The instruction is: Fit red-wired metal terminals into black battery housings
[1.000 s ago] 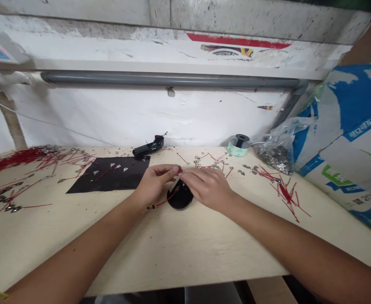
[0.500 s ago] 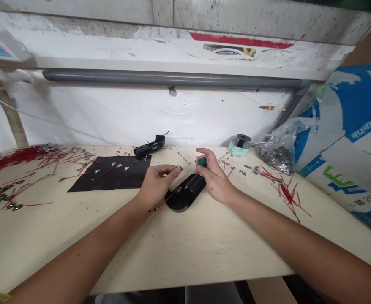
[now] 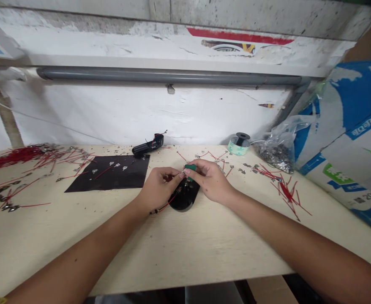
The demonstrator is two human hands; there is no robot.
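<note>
Over a black plastic housing [image 3: 185,199] on the table, both of my hands meet. My right hand [image 3: 214,180] is closed, with a small green block-like piece [image 3: 190,172] between thumb and fingers; its exact kind is not clear. My left hand [image 3: 160,185] pinches something tiny at its fingertips, touching or very near the green piece. I cannot make out what that is. A red wire [image 3: 166,205] runs out of the housing under my left hand, with dark ends on the table. The housing's far end is hidden by my hands.
Left of my hands lies a black sheet [image 3: 109,179] with small metal tabs on it. Red wires [image 3: 17,156] pile up at the far left, more [image 3: 287,192] at the right. Behind are another black housing [image 3: 148,145], a tape roll [image 3: 238,147] and a bag of metal parts [image 3: 277,154].
My right hand has moved left with the green piece, bringing it to my left fingertips over the housing. Its fingers have closed in. The view has shifted slightly.
</note>
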